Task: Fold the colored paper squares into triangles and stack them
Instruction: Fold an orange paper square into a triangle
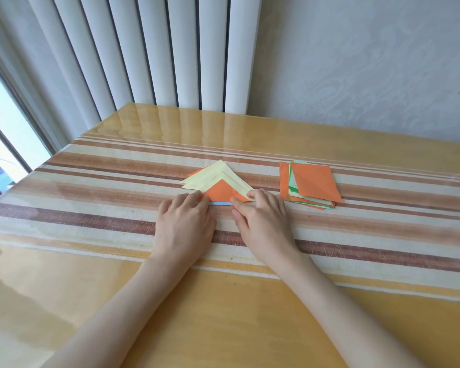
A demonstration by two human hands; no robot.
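Orange triangle (219, 193) is pressed by left hand (186, 221) and right hand (262, 219), grips released.

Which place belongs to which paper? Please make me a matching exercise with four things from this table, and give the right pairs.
Things:
1 orange triangle
2 pale yellow triangles
3 blue paper
4 pile of squares

Places:
A apart, to the right of both hands, untouched
B only a thin edge shows under the orange one
C behind the orange one, partly covered by it
D in front, with left hand and right hand at its lower corners

Pairs: 1-D, 2-C, 3-B, 4-A
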